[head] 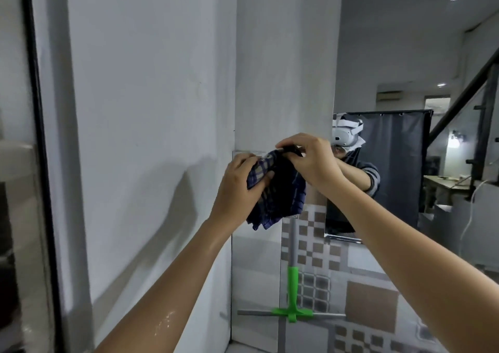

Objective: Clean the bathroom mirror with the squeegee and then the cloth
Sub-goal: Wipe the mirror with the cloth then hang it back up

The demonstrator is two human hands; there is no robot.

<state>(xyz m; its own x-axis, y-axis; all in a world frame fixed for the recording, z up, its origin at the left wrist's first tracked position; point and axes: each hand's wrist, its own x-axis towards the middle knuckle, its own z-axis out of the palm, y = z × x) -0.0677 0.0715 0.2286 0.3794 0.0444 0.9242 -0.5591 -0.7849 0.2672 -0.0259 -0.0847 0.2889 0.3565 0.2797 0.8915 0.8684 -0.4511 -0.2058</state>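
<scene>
A dark blue checked cloth (278, 193) hangs bunched between both hands, raised in front of the wall corner. My left hand (240, 187) grips its left side with the thumb pressed on the fabric. My right hand (307, 158) pinches its top edge. The mirror (405, 69) fills the right side of the view and reflects the person with a headset. The squeegee (293, 296), with a green joint, grey handle and grey blade, stands head-down against the tiled wall below the cloth, apart from both hands.
A white wall (151, 109) spans the left half, with a dark door frame (37, 136) at the far left. Brown and grey checked tiles (359, 301) cover the wall under the mirror. The mirror's lower edge (343, 237) lies just right of the squeegee handle.
</scene>
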